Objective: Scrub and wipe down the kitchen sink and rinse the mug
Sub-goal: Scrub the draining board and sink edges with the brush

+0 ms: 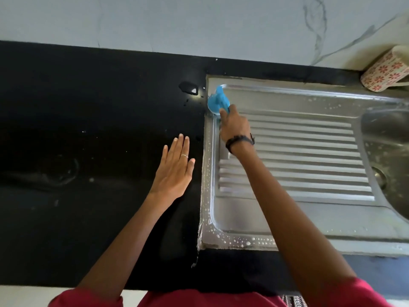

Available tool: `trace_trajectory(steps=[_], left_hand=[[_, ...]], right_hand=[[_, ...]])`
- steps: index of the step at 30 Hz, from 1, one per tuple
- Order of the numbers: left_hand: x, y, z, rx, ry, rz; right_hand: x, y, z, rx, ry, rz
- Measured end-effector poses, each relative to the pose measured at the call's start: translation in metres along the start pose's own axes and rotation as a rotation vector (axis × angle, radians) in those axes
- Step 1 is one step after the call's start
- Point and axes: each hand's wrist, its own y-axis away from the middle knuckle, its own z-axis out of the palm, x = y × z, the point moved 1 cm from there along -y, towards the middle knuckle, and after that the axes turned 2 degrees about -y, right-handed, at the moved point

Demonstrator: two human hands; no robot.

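Black countertop (88, 120) frames the steel sink's ribbed drainboard (298, 156), where the right hand (235, 127), fingers curled round a blue scrub brush (218, 101), works the soapy far-left corner; firm, short strokes along the raised rim would likely lift the suds best. Left hand (174, 167) lies flat, fingers straight and together, on the counter beside the rim. Far right, the flowered mug (385, 72) lies on its side behind the basin (385, 151), well clear.

The sink (309, 222) is set into the right part of the countertop (88, 129), its drainboard (298, 156) left of the basin (389, 151). A brush (218, 101) sits at the drainboard's far left corner. A mug (385, 73) lies at the far right, beside the wall (199, 23).
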Motion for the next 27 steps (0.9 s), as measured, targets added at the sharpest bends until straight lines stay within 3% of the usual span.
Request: trace_trajectory(steps=[7,13,18,25,27], left_hand=[[-0.004,-0.035,-0.006,0.031,0.012,0.035],[0.007,-0.061,-0.009,0.012,-0.05,0.045],[0.01,-0.07,-0.015,-0.017,-0.076,0.023],[0.007,-0.064,-0.014,0.004,0.009,0.022],[0.007,-0.064,-0.014,-0.007,0.023,0.016]], right_hand=[[0.034,0.112,0.01,-0.054,-0.103,-0.019],[0.0,-0.027,0.007,0.078,-0.084,0.025],[-0.029,-0.103,-0.008,0.026,-0.007,0.036],[0.002,0.039,0.016,0.025,-0.073,0.002],[0.003,0.046,0.015,0.016,-0.075,0.005]])
